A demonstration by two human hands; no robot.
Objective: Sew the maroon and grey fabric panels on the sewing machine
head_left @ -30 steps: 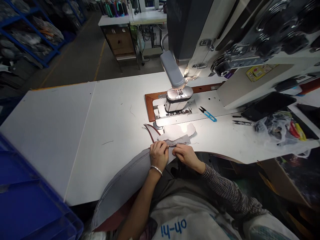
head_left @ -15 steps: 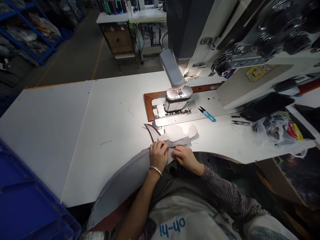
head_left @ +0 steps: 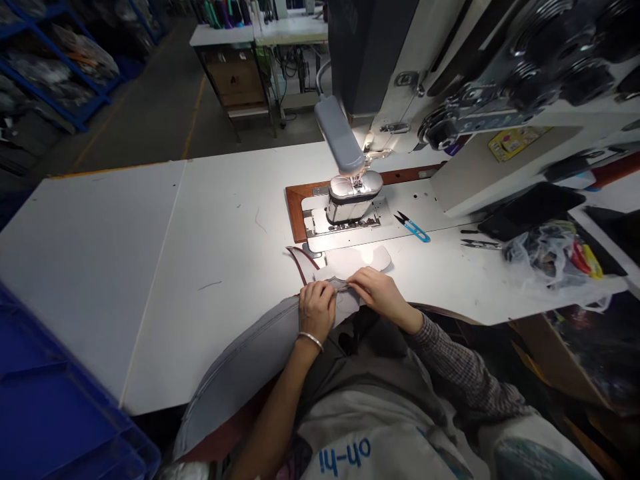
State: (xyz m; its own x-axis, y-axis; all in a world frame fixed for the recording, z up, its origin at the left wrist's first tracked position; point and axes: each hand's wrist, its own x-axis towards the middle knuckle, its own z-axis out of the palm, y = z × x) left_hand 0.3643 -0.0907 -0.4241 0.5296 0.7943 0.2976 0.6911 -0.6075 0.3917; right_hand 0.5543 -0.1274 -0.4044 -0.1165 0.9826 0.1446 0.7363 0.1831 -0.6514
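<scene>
Head view, with twelve o'clock towards its top edge and the hands at the dial's centre: the grey fabric piece [head_left: 235, 373] is gripped along its seamed edge at the front lip of the table, its long curved body sagging away towards eight o'clock, off the tabletop. The left hand [head_left: 317, 308] has its fingers curled close together over that edge; the right hand [head_left: 376, 291] pinches it narrowly between thumb and forefinger, just beside the left. It looks light and soft, likely to fold and droop rather than slip or break, with the layered seam probably a little stiffer; that seam seems the best place to hold, two-handed, with the hanging part left free.

Just past the fingers at twelve, a pale cut-out panel [head_left: 357, 260] lies flat; a brown-edged strip [head_left: 300, 263] sits at ten. Further out at twelve stands the sewing machine's post [head_left: 353, 200], brightly lit, and blue-handled thread snips [head_left: 416, 230] rest at two. The white table [head_left: 210, 220] looks smooth, with a loose dark thread [head_left: 209, 285] at nine and a clear plastic bag [head_left: 530, 250] at three. Beyond are a blue crate [head_left: 65, 413] at eight, blue shelving [head_left: 47, 53] at ten and thread spools [head_left: 225, 13] at eleven, over a dim grey floor [head_left: 150, 113]
</scene>
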